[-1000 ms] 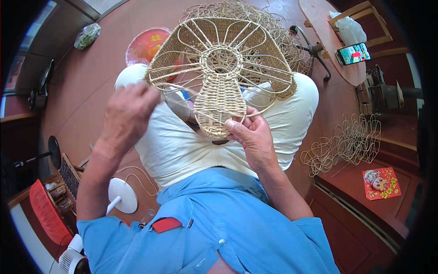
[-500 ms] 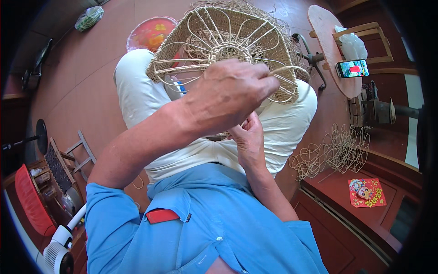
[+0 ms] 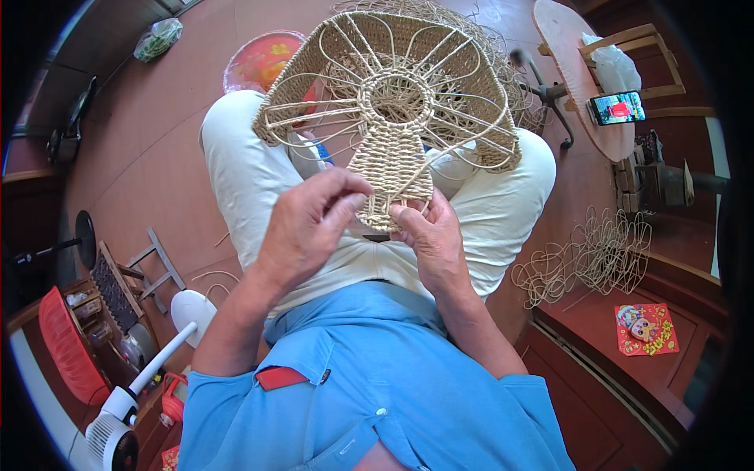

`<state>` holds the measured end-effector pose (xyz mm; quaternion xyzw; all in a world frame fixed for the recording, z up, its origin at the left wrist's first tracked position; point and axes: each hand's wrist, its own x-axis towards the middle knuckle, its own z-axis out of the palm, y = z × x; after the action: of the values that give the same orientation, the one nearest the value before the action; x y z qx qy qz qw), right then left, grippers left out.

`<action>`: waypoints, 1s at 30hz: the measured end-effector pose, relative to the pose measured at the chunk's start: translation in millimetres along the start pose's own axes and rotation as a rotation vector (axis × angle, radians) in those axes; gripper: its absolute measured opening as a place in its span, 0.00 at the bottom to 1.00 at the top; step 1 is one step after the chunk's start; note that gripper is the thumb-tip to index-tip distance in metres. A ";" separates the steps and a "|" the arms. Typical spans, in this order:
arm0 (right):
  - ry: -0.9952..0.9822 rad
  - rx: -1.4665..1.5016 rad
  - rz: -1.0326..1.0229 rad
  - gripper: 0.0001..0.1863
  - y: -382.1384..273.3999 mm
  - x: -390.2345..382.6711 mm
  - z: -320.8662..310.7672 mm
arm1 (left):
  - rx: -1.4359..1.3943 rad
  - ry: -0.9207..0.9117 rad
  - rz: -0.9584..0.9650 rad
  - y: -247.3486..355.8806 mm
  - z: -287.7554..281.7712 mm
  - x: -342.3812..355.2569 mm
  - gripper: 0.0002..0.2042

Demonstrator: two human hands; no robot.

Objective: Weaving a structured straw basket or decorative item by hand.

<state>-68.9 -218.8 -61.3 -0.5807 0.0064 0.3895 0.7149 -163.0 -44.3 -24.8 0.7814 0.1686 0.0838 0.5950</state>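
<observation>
A half-woven piece of tan straw cord (image 3: pixel 393 161) rests across my thighs. Its round ring has cord spokes and loops fanning out to a curved woven rim (image 3: pixel 503 86), and a tightly woven panel runs from the ring toward my belly. My right hand (image 3: pixel 434 239) grips the panel's near right edge, its thumb pressing a cord against the weave. A long loose cord (image 3: pixel 471 141) arcs from there up to the right. At the panel's left edge my left hand (image 3: pixel 310 220) pinches with thumb and forefinger; what lies between the fingertips is too small to make out.
Tangled cord (image 3: pixel 440 12) lies beyond the rim, and more coils (image 3: pixel 605 251) sit at the right. A red round basin (image 3: pixel 263 59) stands far left. At the right, a phone (image 3: pixel 616 108) is by an oval board (image 3: pixel 581 78). A white fan (image 3: pixel 114 428) is near left.
My left hand has swung back from over the ring, down and left to the panel's edge. The ring and panel now show, and the loose cord is drawn nearer. My right hand stays on the panel.
</observation>
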 end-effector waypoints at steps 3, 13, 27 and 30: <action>-0.051 0.047 0.063 0.23 -2.3 -1.4 -1.2 | 0.273 0.009 0.167 3.8 7.9 1.8 0.06; -0.213 0.097 0.061 0.22 -1.4 10.7 -20.4 | 0.545 0.057 0.264 7.3 29.8 3.4 0.05; -0.263 0.145 0.120 0.27 -6.8 9.5 -23.9 | 0.368 0.109 0.181 -3.4 33.5 -12.7 0.08; -0.235 0.140 0.136 0.28 -9.4 8.1 -20.5 | 0.458 0.160 0.365 -5.8 39.7 -11.3 0.11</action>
<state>-48.8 -231.7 -64.0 -0.4781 -0.0112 0.5009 0.7214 -161.3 -82.8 -40.6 0.9036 0.0865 0.2103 0.3631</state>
